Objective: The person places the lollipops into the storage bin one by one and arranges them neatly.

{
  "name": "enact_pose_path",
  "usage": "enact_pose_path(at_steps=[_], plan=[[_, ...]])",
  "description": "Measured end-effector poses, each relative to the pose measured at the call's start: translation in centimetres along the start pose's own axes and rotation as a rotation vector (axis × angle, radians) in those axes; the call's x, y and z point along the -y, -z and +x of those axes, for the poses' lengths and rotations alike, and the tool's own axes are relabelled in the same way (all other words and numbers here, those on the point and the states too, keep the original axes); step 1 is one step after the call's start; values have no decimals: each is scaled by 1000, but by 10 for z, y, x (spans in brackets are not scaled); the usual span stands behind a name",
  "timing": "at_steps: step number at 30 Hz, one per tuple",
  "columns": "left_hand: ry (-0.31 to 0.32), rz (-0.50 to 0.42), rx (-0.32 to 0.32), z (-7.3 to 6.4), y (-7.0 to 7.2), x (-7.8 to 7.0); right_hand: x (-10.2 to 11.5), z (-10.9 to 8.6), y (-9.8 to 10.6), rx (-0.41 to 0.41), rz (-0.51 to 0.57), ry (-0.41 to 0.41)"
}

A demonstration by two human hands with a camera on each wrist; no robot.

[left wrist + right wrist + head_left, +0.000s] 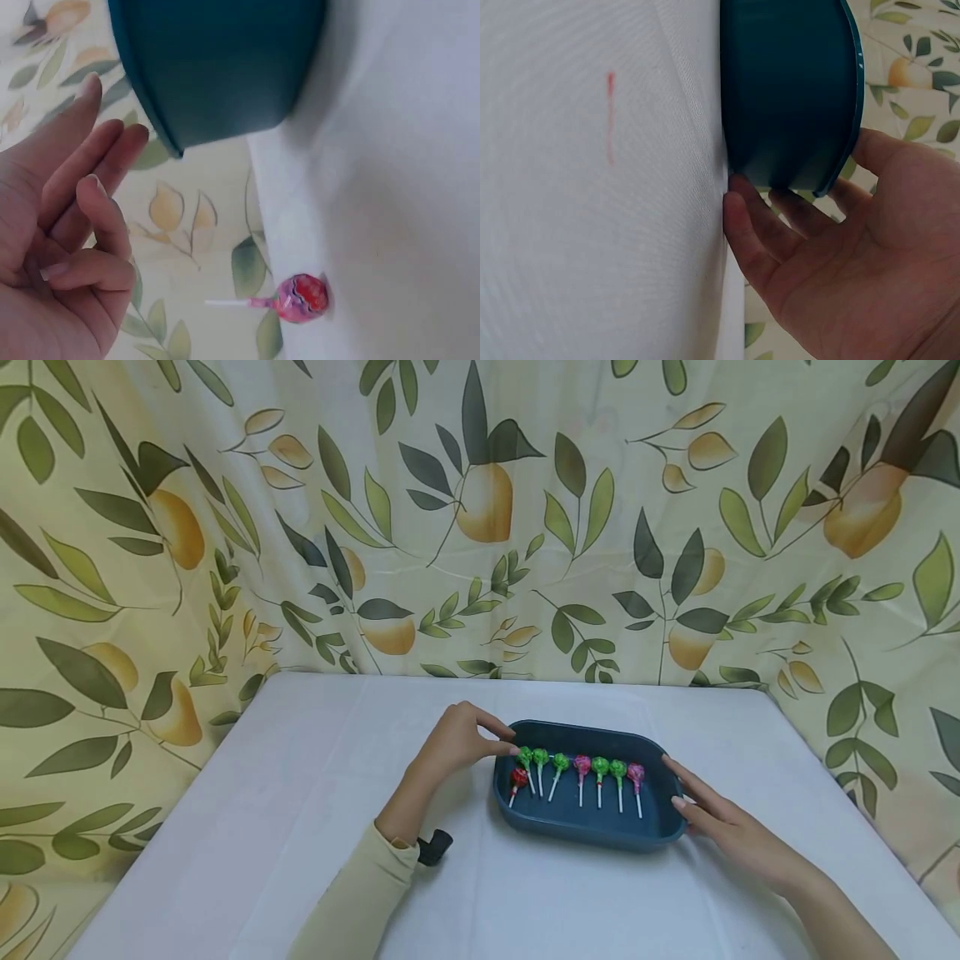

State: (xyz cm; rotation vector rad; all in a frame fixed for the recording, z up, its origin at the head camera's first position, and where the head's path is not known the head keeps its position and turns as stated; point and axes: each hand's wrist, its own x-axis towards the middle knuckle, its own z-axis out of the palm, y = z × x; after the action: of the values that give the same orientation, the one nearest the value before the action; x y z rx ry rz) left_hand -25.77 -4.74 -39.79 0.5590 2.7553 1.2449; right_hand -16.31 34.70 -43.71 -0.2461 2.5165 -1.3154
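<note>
A dark blue oval tray (592, 837) sits on the white table, with several lollipops in a row inside it. Their wrapped heads are green (560, 762), pink (582, 764) and red (518, 777). At the tray's left end is my left hand (459, 739), its thumb and a finger by the rim near a green lollipop; the left wrist view shows nothing held. My right hand (731, 835) grips the right end, the thumb at the rim and fingers against the wall. A pink-and-red lollipop (301, 298) stands head-down on the table in the left wrist view, hidden in the head view.
A white cloth (300, 760) covers the table, which ends at a patterned curtain (480, 568) behind and at both sides. A small black object (435, 847) is at my left wrist. The right wrist view shows a red mark (610, 112) on the cloth.
</note>
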Motion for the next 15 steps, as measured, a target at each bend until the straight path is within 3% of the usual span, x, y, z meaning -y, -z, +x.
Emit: enact_pose_path(at_steps=[4, 7, 10, 15], plan=[[3, -61, -48, 3, 7, 12, 0, 0, 0, 2, 5, -1], [59, -92, -66, 6, 10, 23, 1, 0, -1, 2, 8, 1], [144, -112, -44, 6, 14, 34, 1, 0, -1, 2, 9, -2], [235, -68, -54, 5, 22, 51, -1, 0, -1, 1, 10, -5]])
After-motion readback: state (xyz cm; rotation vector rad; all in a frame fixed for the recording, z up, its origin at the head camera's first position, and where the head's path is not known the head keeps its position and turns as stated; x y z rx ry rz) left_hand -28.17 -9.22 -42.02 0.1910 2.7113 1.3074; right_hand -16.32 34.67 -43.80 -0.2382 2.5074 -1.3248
